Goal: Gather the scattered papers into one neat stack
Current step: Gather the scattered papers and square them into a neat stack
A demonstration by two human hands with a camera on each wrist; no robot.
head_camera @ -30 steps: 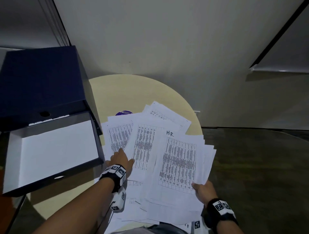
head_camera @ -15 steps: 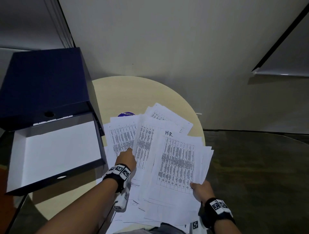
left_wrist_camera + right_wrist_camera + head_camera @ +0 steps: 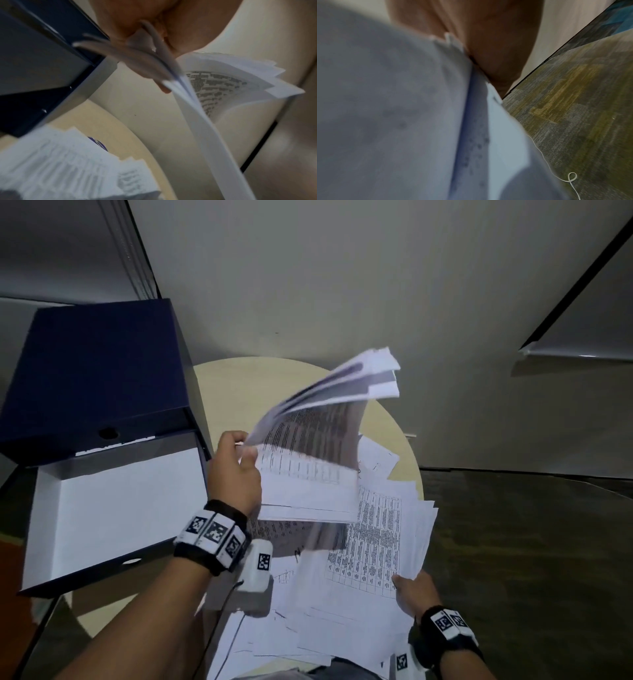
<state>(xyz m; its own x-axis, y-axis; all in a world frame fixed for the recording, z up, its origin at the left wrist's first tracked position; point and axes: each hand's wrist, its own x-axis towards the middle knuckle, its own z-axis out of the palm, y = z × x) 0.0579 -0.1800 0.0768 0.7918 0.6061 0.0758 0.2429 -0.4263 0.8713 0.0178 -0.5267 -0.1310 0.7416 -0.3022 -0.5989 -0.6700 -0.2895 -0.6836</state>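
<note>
1. A bundle of sheets point(image 3: 308, 463) is held raised above the round worktop point(image 3: 239, 385), its far end curled upward and fanned; the remaining scattered papers point(image 3: 373, 546) lie spread over the near right part of the worktop, overlapping at uneven angles, with some edges hanging past the rim.
2. The bundle is pinched at its left edge by the left hand point(image 3: 236, 470), thumb on top and fingers point(image 3: 145, 65) curled beneath, as is confirmed in the left wrist view.
3. The near right corner of the spread pile is gripped by the right hand point(image 3: 414, 590); in the right wrist view paper is seen wedged against the palm, but how each finger lies cannot be told.
4. The step in hand is judged to be the gathering: part of the sheets has been lifted, and no single stack has yet been formed.
5. The next move is judged to call for the lifted bundle to be brought onto or beside the held pile, the loose sheets drawn in, and the edges knocked square against the worktop.
6. An open dark blue box point(image 3: 113, 501) with a white inside stands at the left, touching the worktop's edge.
7. Much is hard to make out: the raised bundle is motion-blurred, the printed tables cannot be read, and the sheets cannot be counted.
8. A small dark blue object point(image 3: 97, 143) is partly hidden by papers and cannot be identified; the lowest sheets are cut off by the frame's bottom edge.
</note>
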